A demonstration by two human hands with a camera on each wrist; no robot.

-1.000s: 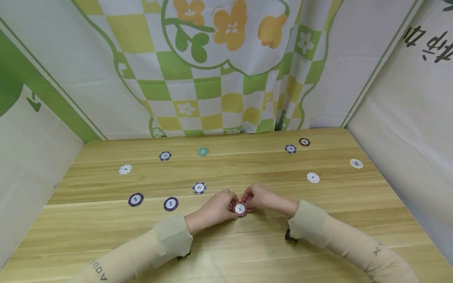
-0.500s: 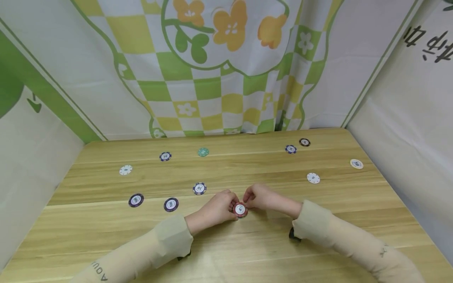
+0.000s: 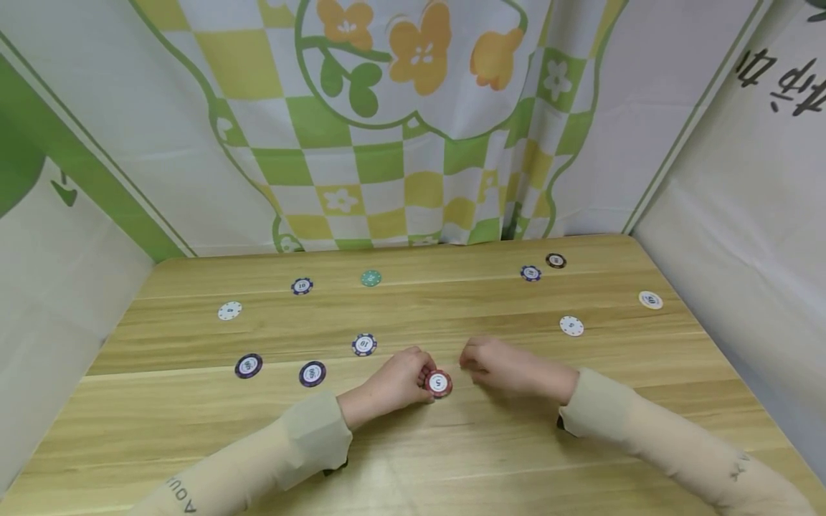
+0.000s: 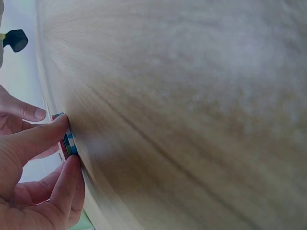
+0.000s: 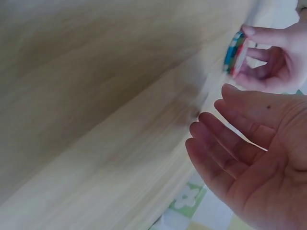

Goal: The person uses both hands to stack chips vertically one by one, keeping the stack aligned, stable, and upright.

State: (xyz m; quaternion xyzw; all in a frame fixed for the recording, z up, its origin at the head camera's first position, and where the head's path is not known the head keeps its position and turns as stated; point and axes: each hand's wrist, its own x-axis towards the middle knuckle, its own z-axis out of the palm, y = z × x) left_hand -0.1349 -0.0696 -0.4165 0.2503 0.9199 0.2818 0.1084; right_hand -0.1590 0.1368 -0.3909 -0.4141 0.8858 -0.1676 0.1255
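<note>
A short stack of poker chips (image 3: pixel 439 383) stands on the table at the centre, topped by a red chip marked 5. Beneath the red, green and blue-and-white edges show in the left wrist view, where thumb and fingers pinch the stack (image 4: pixel 71 140) by its edge. That is my left hand (image 3: pixel 401 376), left of the stack in the head view. Apart from it, to the right, my right hand (image 3: pixel 506 364) hovers low over the wood. In the right wrist view the same right hand (image 5: pixel 254 143) has loosely bent fingers and nothing between them.
Several single chips lie flat about the wooden table (image 3: pixel 413 459). Nearest the left hand are a blue 10 chip (image 3: pixel 364 345) and a purple chip (image 3: pixel 312 373). A white chip (image 3: pixel 571 326) lies beyond the right hand. A patterned curtain (image 3: pixel 400 165) hangs behind the table.
My right hand has come off the stack and moved to the right, its fingers loosening. The left hand stays on the chips, and the loose chips keep their places.
</note>
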